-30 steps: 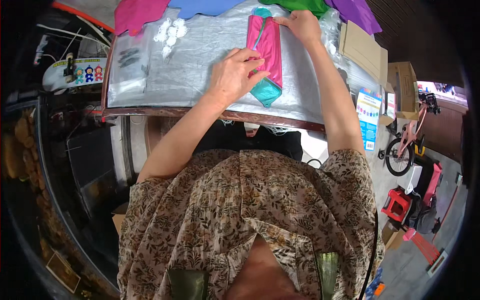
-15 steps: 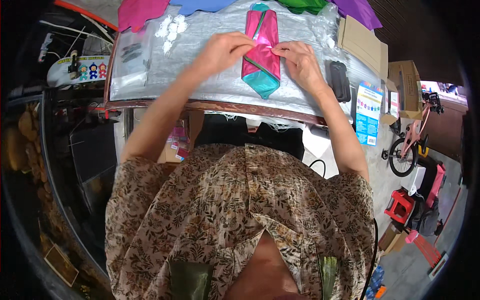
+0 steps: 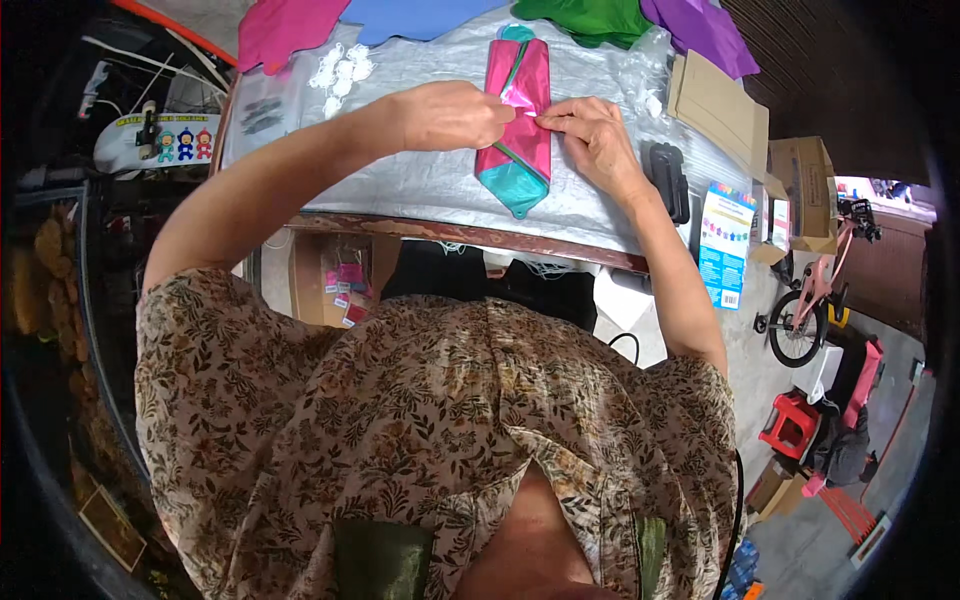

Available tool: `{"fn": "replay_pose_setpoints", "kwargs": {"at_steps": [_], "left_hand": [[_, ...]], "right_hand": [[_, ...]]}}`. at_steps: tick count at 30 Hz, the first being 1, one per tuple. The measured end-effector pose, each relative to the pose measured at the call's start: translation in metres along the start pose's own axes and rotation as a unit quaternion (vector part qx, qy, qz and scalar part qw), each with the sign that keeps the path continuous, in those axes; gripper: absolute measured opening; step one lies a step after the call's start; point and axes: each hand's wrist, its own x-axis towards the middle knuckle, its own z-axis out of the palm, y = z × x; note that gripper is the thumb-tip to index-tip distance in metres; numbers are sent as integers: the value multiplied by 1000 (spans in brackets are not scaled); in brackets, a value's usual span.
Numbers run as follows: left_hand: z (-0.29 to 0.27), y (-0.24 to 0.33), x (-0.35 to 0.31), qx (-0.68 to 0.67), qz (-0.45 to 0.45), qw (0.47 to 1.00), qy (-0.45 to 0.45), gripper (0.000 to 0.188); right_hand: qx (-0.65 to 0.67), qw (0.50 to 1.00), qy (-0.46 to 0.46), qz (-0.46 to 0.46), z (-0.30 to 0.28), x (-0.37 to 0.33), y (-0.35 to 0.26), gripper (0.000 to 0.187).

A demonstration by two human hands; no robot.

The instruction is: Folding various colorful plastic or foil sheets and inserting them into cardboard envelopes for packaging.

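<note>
A folded, shiny pink and teal sheet lies lengthwise on the table covered in silvery plastic. Dark green edging crosses it slantwise, and its teal near end tapers to a small tab. My left hand is over the sheet's left side, its fingers pinched together; what is between them is hidden. On the right side, my right hand pinches at the sheet's edge with thumb and forefinger. A small white piece shows at its fingertips, too small to name.
White string bundles lie left, near a clear plastic bag. Pink, blue, green and purple sheets line the far edge. Cardboard, a black case and a blue-white printed package are right.
My left hand has shifted slightly down over the sheet, and its elbow has swung outward to the left. My right hand stays at the sheet's right edge. The whole view has shifted a little.
</note>
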Motion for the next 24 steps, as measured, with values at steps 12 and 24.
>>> {"fn": "replay_pose_setpoints", "kwargs": {"at_steps": [12, 24], "left_hand": [[60, 34, -17, -219, -199, 888, 351, 24], [64, 52, -1, -243, -434, 769, 401, 23]], "right_hand": [[57, 997, 35, 34, 3, 3, -3, 28], [132, 974, 83, 163, 27, 10, 0, 17]]}}
